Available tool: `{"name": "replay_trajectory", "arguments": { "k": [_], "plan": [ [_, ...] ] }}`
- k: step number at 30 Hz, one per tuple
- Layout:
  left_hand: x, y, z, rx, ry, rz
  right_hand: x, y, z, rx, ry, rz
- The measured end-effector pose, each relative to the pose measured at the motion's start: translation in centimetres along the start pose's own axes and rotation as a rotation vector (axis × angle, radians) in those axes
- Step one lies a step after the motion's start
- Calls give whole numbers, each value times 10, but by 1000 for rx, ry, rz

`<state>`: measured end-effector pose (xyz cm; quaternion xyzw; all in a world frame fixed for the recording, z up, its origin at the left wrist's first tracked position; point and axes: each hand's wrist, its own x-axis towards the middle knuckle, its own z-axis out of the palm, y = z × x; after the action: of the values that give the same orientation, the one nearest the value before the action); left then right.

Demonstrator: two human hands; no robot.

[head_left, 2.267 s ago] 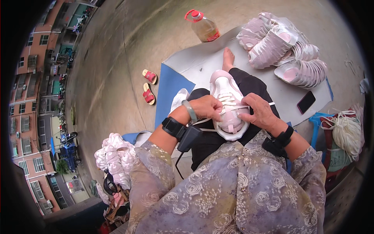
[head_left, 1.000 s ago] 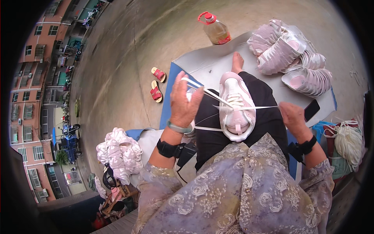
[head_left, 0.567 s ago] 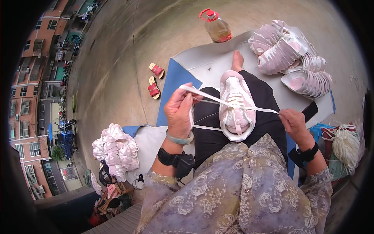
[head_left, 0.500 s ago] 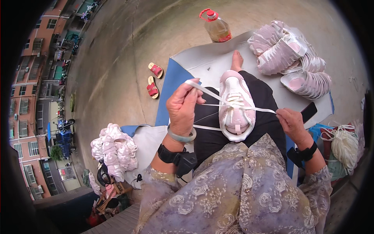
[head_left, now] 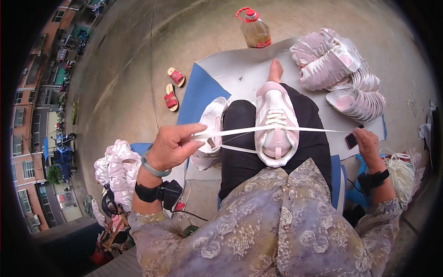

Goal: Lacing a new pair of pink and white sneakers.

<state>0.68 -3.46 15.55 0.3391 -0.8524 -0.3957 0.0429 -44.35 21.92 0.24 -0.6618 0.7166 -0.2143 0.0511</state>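
Observation:
A pink-and-white sneaker rests between my thighs, its heel toward me. A flat white shoelace runs taut across it from side to side. My left hand grips one end out to the left, the thumb and index fingertips showing. At the far right, my right hand pinches the other end between its fingers. Beside my left thigh stands a second pink-and-white sneaker, partly hidden behind my left hand. Another white strand stretches from near that second shoe to the heel of the first.
Stacked pink-and-white shoe pieces lie at the far right of the mat. More pale shoes are heaped at left. A bundle of white laces lies at right. Red sandals and an oil jug sit on the concrete.
My hands have moved apart, drawing the shoelace straight across the shoe. The left hand went left and down, the right hand to the right. The second sneaker has come into sight.

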Motion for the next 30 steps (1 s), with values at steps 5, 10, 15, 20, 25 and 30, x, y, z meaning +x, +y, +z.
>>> {"name": "replay_trajectory", "arguments": {
  "k": [5, 10, 15, 20, 25, 30],
  "plan": [
    [-41, -76, 28, 474, 251, 167, -21, 54, -33, -277, -33, 87],
    [-88, -132, 33, 756, 338, 183, -44, 123, -74, -431, -1, 140],
    [-124, -163, 21, 885, 400, 137, -36, 137, -99, -465, 88, 165],
    [-142, -190, 11, 928, 468, 24, -38, 136, -57, -285, 40, 380],
    [-127, -200, 25, 820, 406, -21, -43, 84, 20, 373, -59, 592],
    [-124, -206, 18, 905, 138, -108, -14, -6, 31, 558, -166, 639]
  ]
}}
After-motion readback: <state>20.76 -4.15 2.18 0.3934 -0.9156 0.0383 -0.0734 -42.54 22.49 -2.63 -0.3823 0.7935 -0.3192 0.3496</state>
